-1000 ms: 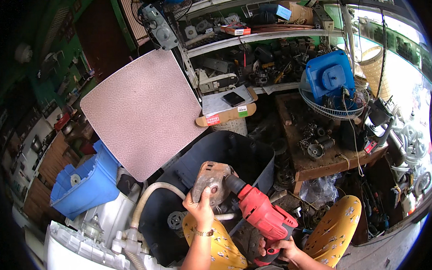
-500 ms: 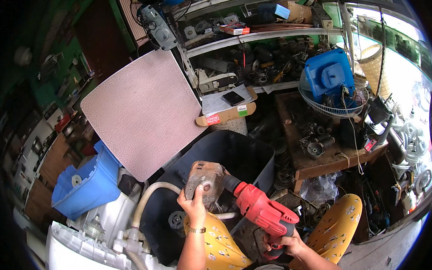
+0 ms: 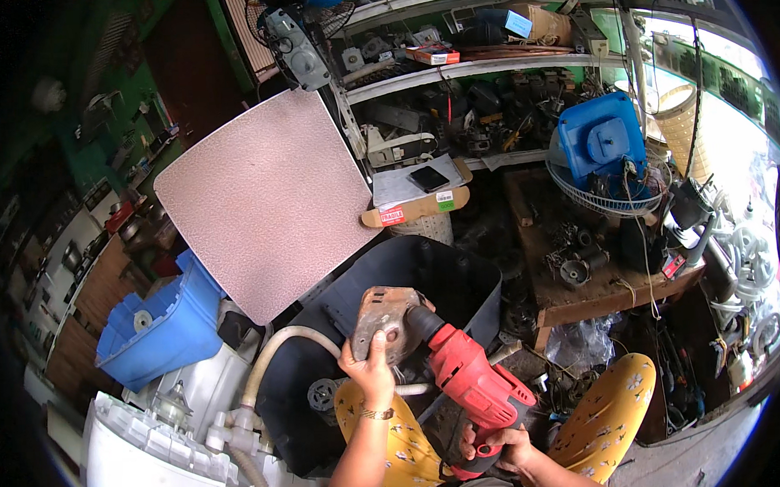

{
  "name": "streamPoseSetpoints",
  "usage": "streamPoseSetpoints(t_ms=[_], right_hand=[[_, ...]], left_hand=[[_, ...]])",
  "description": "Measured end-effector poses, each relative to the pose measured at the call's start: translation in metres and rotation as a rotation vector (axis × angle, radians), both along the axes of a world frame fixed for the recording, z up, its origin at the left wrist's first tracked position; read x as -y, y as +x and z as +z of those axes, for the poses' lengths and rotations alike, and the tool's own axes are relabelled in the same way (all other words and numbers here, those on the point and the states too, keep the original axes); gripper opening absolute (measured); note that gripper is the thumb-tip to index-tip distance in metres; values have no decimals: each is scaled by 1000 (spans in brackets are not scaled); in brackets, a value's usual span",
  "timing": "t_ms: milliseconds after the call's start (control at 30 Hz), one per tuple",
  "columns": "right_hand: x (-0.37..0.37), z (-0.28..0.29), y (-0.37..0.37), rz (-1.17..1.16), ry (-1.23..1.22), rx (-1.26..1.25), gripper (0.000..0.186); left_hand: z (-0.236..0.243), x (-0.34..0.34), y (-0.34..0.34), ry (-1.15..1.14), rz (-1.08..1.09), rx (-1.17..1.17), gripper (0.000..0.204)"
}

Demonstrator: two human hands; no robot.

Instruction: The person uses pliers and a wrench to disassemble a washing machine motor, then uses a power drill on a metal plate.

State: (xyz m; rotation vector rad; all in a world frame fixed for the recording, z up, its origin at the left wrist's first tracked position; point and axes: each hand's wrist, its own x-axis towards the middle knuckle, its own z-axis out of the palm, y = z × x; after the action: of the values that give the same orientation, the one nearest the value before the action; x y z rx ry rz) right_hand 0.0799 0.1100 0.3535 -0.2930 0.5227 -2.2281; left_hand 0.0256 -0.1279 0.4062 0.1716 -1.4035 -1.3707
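Note:
My left hand [image 3: 370, 373] is closed on a rusty, boxy metal part [image 3: 382, 311], its thumb lying over the face below a round boss. In my right hand [image 3: 511, 450] is a red impact wrench [image 3: 472, 369], gripped by its handle near the lower end. The tool slants up to the left, and its black nose meets the right side of the metal part. Whatever joins the two at that contact is hidden. Both things are held up above my knees, over the near rim of a dark plastic tub [image 3: 487, 313].
A white machine body [image 3: 148, 458] with a corrugated hose [image 3: 265, 355] lies at left, near a blue bin [image 3: 165, 324]. A pink panel [image 3: 264, 205] leans behind the tub. A low wooden bench [image 3: 581, 301] with metal parts stands at right. Shelves [image 3: 487, 67] are crowded with parts.
The metal part and the impact wrench have shifted slightly right and tilted a little together. My grip looks the same. The whole view has moved slightly.

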Motion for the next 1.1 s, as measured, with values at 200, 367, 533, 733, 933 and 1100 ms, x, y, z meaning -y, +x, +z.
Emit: streamPoseSetpoints(t_ms=[200,367,533,733,933,1100], right_hand=[[-6,6,2,9,-112,95,59],[-33,14,-21,-109,193,-167,59],[-39,25,-40,-212,326,-442,57],[-33,-24,-31,-114,358,-468,49],[-10,-7,-8,0,53,-168,47],[-12,5,1,-3,20,29,57]], left_hand=[[-11,0,-3,-102,59,82,17],[5,20,0,-137,23,127,13],[28,29,14,-254,-66,204,13],[29,14,13,-218,-76,176,13],[3,2,5,-43,23,50,15],[0,-2,9,-98,137,123,13]])
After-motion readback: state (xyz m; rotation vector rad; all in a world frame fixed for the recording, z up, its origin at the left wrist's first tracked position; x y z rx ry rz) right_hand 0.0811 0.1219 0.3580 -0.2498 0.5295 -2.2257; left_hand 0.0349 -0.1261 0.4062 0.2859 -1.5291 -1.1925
